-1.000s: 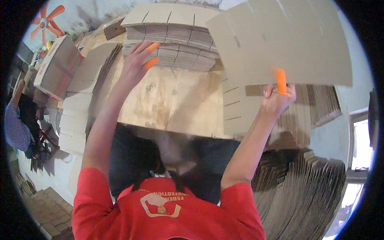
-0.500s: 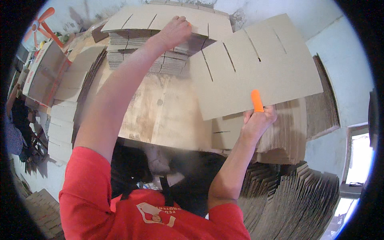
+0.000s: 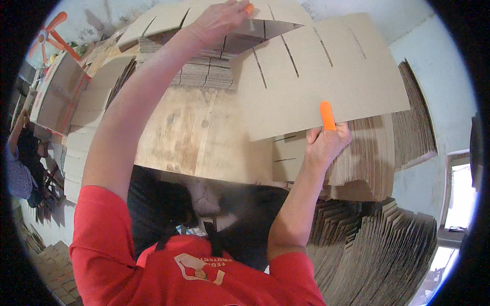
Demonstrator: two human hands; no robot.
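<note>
Slanting cardbd sheet (image 3: 316,81) w/ slots (image 3: 290,56).

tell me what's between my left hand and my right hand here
In the head view, the slotted cardboard sheet held in the right hand spans most of it; nearer the left hand, stacked cardboard shows.

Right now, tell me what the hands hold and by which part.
The right hand holds a slotted cardboard sheet by its near, unslotted edge. The left hand is at another sheet; its grip cannot be told.
</note>
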